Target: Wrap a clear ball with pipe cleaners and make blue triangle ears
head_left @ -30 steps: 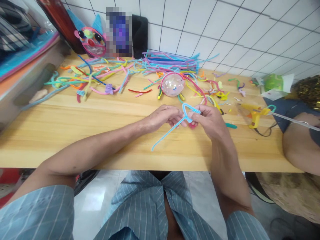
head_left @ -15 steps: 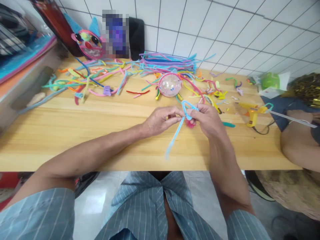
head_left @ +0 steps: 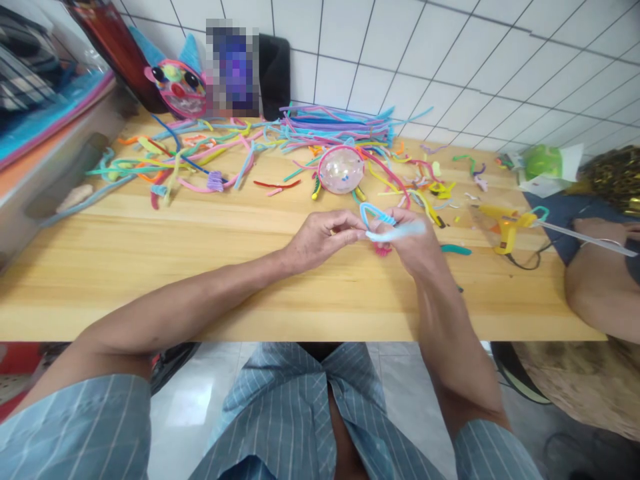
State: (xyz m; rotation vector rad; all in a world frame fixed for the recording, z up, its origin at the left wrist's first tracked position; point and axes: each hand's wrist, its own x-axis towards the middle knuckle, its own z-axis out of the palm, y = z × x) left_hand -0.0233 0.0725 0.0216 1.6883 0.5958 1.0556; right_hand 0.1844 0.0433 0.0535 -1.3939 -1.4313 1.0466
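A light blue pipe cleaner (head_left: 371, 212), bent into a loop with a coiled part, is held between my hands above the table. My right hand (head_left: 411, 239) grips the coiled side, and the loose end runs blurred across its thumb. At the bend, the thumb and fingertips of my left hand (head_left: 327, 239) pinch together on the blue pipe cleaner. A bit of pink fuzzy material (head_left: 383, 249) shows below my right fingers; whether it is held I cannot tell. Just beyond my hands lies a clear round ball (head_left: 341, 169) with a pink rim and coloured pipe-cleaner limbs.
A bundle of purple and blue pipe cleaners (head_left: 337, 127) lies along the wall, with loose coloured ones to its left. A yellow glue gun (head_left: 508, 230) stands at the right, near another person's arm (head_left: 597, 290). At back left is a blue-eared figure (head_left: 180, 83).
The pipe cleaner's loose end has swung from pointing down toward me to lying rightward across my right hand. My left hand has barely moved.
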